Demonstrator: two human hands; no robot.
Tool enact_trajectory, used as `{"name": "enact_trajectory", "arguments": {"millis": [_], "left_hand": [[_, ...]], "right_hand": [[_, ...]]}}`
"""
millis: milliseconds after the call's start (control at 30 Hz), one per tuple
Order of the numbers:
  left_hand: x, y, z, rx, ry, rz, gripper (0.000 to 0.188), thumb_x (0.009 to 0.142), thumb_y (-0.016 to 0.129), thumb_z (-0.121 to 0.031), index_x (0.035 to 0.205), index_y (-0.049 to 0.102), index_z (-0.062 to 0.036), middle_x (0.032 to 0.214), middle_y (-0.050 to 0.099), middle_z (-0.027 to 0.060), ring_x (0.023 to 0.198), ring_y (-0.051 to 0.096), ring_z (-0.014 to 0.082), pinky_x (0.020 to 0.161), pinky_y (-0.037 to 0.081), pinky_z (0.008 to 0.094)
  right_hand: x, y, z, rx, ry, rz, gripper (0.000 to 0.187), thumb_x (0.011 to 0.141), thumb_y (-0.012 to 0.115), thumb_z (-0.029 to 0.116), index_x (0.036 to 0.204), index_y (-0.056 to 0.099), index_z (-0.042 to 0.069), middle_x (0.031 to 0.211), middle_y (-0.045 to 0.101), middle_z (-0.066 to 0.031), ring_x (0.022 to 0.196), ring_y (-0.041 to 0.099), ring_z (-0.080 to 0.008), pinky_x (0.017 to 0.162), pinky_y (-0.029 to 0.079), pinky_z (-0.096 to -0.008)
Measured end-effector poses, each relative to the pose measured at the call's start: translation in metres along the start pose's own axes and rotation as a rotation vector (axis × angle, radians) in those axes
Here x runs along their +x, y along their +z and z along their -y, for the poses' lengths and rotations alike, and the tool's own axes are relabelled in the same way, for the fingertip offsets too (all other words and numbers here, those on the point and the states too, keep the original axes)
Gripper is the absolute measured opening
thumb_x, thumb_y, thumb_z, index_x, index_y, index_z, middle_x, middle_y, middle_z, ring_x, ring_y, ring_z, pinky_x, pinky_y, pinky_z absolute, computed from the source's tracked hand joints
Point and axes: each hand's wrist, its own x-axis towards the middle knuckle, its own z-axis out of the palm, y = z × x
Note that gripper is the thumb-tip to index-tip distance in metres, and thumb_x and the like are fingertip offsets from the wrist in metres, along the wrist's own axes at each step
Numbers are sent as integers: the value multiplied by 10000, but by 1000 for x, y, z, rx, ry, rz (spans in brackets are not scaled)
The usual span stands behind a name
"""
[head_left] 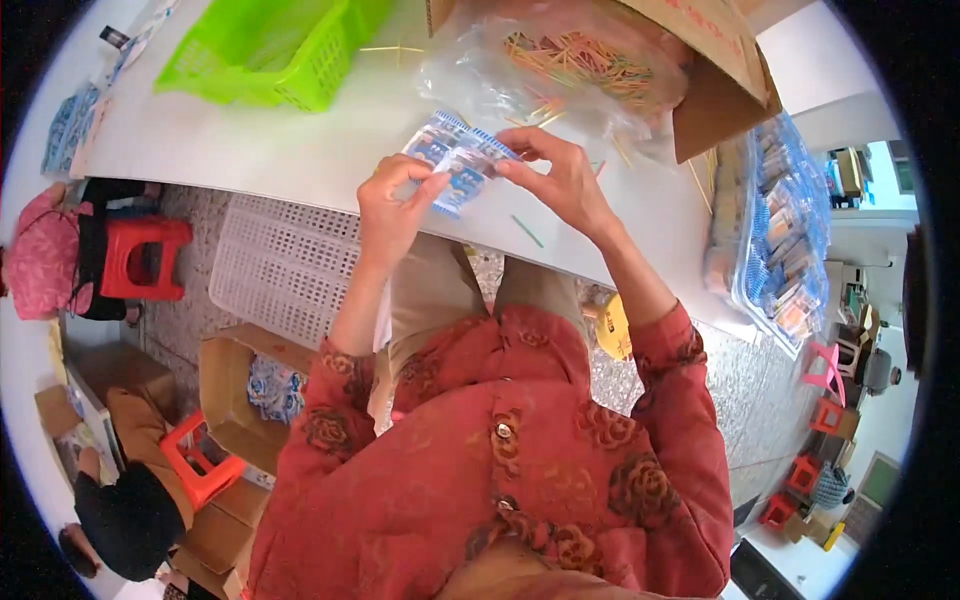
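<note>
Above the table's near edge, I hold small blue-and-white printed plastic packets between my two hands. My left hand pinches the lower left side between thumb and fingers. At the upper right, the thumb and index finger of my right hand close on the packet's edge. Two packets seem to overlap here; whether they are joined, I cannot tell. A thin green stick lies on the white table below my right hand. Beyond my hands, a clear plastic bag holds many thin coloured sticks.
A bright green basket stands at the far left, a cardboard box at the far right. Many filled packets sit at the table's right. Below are a white crate, a carton and red stools. People sit at left.
</note>
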Motion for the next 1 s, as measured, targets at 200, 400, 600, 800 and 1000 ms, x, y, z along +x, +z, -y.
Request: {"name": "enact_trajectory", "arguments": {"millis": [200,400,600,800,1000], "left_hand": [[-9,19,-20,-139,-83,181,135,759,718,-88,775,629,12,754,621,89,697,584,172,663,458,287],[-9,38,-39,-29,-61,293,122,761,699,-62,790,636,37,728,624,70,679,581,109,621,450,259],[-12,50,-52,-91,-182,318,119,743,700,-34,715,610,39,674,603,50,619,532,69,575,430,239],[-21,59,-46,-317,-367,265,69,761,663,2,714,616,22,666,620,17,631,529,38,580,448,208],[-23,66,-40,-473,-436,239,68,775,635,17,714,608,6,687,623,3,660,544,35,605,463,201]], "right_hand": [[-9,-23,15,-45,180,144,204,844,634,173,857,642,-31,755,626,-100,636,528,-130,613,443,-307],[-21,-38,20,-200,-34,138,136,809,624,65,898,624,-38,806,628,-134,694,586,-231,623,461,-329],[-31,-46,22,-197,-62,95,143,774,628,33,905,624,-24,823,633,-135,751,612,-252,660,478,-343],[-36,-50,42,-188,-163,-122,300,726,705,57,1014,622,37,1011,609,-95,778,603,-222,668,487,-312],[-50,-56,56,-256,-159,-87,351,707,711,30,1043,615,66,1070,582,-81,856,595,-220,669,495,-310]]}}
